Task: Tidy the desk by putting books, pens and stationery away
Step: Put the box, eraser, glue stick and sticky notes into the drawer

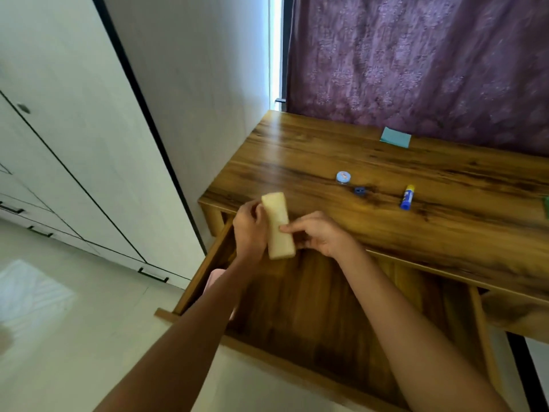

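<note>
Above the open drawer point(326, 307) of the wooden desk point(416, 203), both hands held a cream-coloured oblong case point(277, 226), probably a pencil pouch, though blur left its make unclear. The left hand point(249, 230) was curled round the case's left side, and the right hand point(319, 233) pinched its right edge with fingertips point(285, 229) pressed on the front. The case stood nearly upright, its lower end over the drawer's back left part, its upper end level with the desk's front edge. Something pink point(217, 278) showed in the drawer beside the left forearm. On the desk top lay a small round blue-lidded pot point(343, 177), a tiny blue sharpener point(359, 190) just beside it, a blue-and-yellow glue stick point(406, 197) farther right, and a pale blue sticky-note pad point(395, 137) near the purple curtain point(416, 63).
</note>
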The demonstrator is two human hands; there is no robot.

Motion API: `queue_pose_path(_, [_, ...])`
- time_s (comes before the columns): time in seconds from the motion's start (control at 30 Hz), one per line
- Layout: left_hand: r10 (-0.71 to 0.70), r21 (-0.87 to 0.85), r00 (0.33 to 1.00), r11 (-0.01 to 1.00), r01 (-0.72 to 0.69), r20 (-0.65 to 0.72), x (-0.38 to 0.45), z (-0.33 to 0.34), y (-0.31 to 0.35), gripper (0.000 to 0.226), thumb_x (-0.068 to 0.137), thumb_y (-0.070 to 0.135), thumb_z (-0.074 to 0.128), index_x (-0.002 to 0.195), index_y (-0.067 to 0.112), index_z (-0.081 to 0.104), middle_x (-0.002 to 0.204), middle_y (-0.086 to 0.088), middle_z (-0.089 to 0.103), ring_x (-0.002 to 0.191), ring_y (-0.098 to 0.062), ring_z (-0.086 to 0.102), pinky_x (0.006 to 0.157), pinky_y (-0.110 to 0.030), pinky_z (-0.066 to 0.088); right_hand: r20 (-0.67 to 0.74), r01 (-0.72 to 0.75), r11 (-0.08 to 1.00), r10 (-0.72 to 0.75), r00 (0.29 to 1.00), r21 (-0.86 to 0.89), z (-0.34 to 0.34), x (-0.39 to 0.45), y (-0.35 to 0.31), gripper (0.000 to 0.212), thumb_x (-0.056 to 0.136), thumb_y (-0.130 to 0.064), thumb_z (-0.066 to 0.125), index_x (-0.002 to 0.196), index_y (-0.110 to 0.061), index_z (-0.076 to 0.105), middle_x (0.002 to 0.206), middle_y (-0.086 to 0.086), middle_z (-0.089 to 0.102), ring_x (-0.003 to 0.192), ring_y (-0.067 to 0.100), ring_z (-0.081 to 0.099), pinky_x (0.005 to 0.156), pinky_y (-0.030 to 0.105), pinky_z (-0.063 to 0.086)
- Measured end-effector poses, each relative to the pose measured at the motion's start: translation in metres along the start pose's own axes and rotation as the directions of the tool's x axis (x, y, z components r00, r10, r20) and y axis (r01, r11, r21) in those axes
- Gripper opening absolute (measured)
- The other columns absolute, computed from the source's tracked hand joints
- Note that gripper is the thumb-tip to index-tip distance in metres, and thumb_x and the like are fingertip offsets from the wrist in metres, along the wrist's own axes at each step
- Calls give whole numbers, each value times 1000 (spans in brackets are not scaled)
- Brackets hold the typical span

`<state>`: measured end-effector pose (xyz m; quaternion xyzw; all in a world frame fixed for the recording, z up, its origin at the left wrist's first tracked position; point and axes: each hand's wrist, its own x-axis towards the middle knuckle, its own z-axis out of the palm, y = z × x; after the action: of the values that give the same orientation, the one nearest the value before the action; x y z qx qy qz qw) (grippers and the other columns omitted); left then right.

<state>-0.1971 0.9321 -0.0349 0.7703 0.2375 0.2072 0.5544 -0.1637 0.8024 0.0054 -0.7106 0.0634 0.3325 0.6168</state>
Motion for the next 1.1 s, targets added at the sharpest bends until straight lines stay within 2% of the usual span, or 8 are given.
queue_pose_path(0.13, [-32, 33, 999, 999, 34, -41, 7, -30, -25, 25, 99, 20, 44, 112, 9, 61, 107, -10, 65, 90, -16, 58, 76, -27, 44, 106, -265, 948, 286, 952, -177, 23, -12, 12, 21, 79, 1, 71, 96, 0, 58, 89, 11, 63, 96, 24, 62, 85, 44, 53])
queue_pose_path(0.2, [-69, 31, 997, 997, 70, -35, 10, -37, -36, 23, 99, 19, 44, 108, 8, 61, 102, -13, 66, 82, -16, 58, 71, -30, 46, 70, -323, 936, 334, 940, -138, 31, -9, 23, 31, 80, 2, 69, 107, 2, 55, 101, 14, 61, 112, 29, 58, 93, 47, 51])
queue_pose_path(0.37, [-196, 203, 964, 966, 158, 180, 25, -39, -59, 26, 98, 7, 43, 117, 6, 61, 116, -11, 63, 100, -20, 60, 82, -25, 46, -145, -257, 966, 260, 955, 35, 54, 25, 49, 58, 76, -1, 74, 126, -4, 45, 127, 15, 54, 121, 36, 53, 86, 50, 54])
queue_pose_path(0.47, [-184, 345, 909, 937, 48, 373, 31, -33, -67, 41, 94, -7, 39, 127, 7, 57, 132, -10, 57, 124, -23, 52, 104, -28, 41, -214, -209, 972, 228, 950, 107, 68, 55, 64, 52, 76, -3, 76, 121, 0, 49, 125, 17, 58, 115, 35, 57, 86, 50, 53])
queue_pose_path(0.57, [-207, 414, 846, 910, -18, 492, 36, -27, -75, 50, 91, -8, 38, 136, 11, 48, 137, -8, 50, 126, -24, 48, 97, -27, 40, -220, -190, 973, 216, 951, 131, 81, 78, 75, 43, 78, -3, 73, 116, 1, 53, 121, 20, 61, 109, 35, 61, 86, 50, 54])
queue_pose_path(0.73, [-263, 519, 817, 853, -52, 514, 45, -17, -85, 48, 92, -1, 45, 139, 12, 44, 137, -12, 48, 125, -27, 48, 102, -34, 42, -233, -194, 975, 214, 949, 106, 93, 99, 86, 36, 91, -5, 56, 124, 2, 45, 120, 20, 57, 108, 32, 59, 77, 35, 51])
queue_pose_path(0.9, [-279, 623, 858, 780, -61, 432, 55, -9, -95, 29, 96, 6, 43, 122, 6, 55, 126, -13, 54, 111, -26, 56, 97, -35, 47, -283, -219, 973, 190, 940, -75, 102, 118, 88, 20, 97, -9, 42, 115, -2, 45, 107, 15, 56, 72, 18, 54, 74, 33, 52])
queue_pose_path(1.1, [-249, 705, 875, 696, -136, 414, 51, -2, -96, 22, 93, 6, 47, 111, 6, 59, 124, -14, 53, 115, -29, 52, 100, -43, 45, -349, -185, 982, 158, 924, -47, 109, 126, 93, 24, 100, -11, 30, 105, -6, 53, 107, 13, 59, 109, 34, 62, 87, 41, 53])
